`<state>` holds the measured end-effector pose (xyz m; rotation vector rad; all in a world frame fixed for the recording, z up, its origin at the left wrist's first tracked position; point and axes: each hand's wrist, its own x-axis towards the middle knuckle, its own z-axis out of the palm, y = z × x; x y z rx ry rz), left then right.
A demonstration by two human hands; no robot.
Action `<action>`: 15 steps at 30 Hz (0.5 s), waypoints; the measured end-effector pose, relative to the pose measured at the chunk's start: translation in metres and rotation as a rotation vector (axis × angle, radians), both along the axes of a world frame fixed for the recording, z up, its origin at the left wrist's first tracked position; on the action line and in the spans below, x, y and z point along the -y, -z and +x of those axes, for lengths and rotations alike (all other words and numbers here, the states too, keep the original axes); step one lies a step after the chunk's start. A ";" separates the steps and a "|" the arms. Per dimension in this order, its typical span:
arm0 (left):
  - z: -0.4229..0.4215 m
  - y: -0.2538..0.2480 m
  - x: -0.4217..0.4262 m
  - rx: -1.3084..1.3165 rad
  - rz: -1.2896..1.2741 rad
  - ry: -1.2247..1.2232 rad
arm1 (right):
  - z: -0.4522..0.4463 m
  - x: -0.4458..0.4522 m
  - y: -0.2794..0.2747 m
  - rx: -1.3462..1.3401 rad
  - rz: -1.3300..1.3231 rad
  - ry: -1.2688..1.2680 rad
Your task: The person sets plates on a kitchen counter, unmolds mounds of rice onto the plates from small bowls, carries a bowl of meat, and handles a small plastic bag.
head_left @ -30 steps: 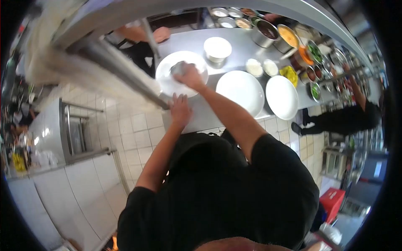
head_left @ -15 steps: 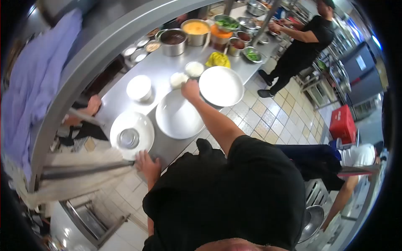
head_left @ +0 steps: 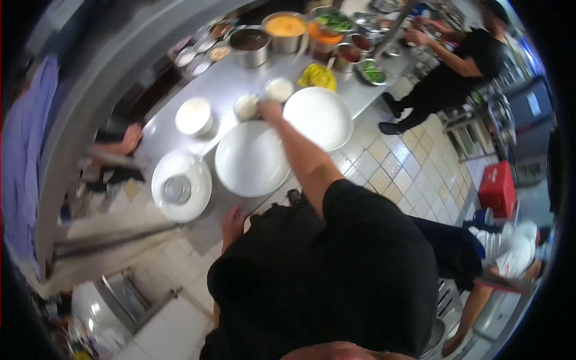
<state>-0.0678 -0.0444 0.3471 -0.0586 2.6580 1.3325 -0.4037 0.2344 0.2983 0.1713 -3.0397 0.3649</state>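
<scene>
My right hand (head_left: 272, 111) reaches over the far rim of a large white plate (head_left: 251, 162), its fingers closed beside a small tub of white contents (head_left: 246, 107). What the fingers grip, if anything, is hidden. A second small white tub (head_left: 279, 90) stands just beyond, and another large white plate (head_left: 318, 119) lies to the right. My left hand (head_left: 233, 221) is by the near counter edge, apart from the plates, its fingers blurred and partly hidden. Nearest to it is a white bowl (head_left: 201, 195) with a round clear container (head_left: 177, 189) inside.
A white bucket (head_left: 194, 117) stands on the steel counter (head_left: 223, 81). Farther back are pots (head_left: 249, 49), an orange container (head_left: 324, 41), a yellow cloth (head_left: 318, 77) and a bowl of greens (head_left: 373, 72). A co-worker (head_left: 447, 84) stands at the far right; another person's hand (head_left: 132, 138) is left.
My left hand has drawn back from the white bowl toward my body. My right hand stays beside the small tub. The whole view has shifted slightly.
</scene>
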 end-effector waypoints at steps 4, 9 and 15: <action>-0.006 -0.016 -0.005 0.154 -0.008 -0.007 | 0.017 0.001 -0.062 -0.117 0.003 -0.246; -0.011 -0.006 -0.008 0.094 0.320 -0.126 | 0.074 0.014 -0.118 0.339 -1.556 0.232; -0.031 -0.005 -0.023 0.367 0.579 -0.303 | 0.201 0.026 -0.112 -0.161 -0.603 -0.164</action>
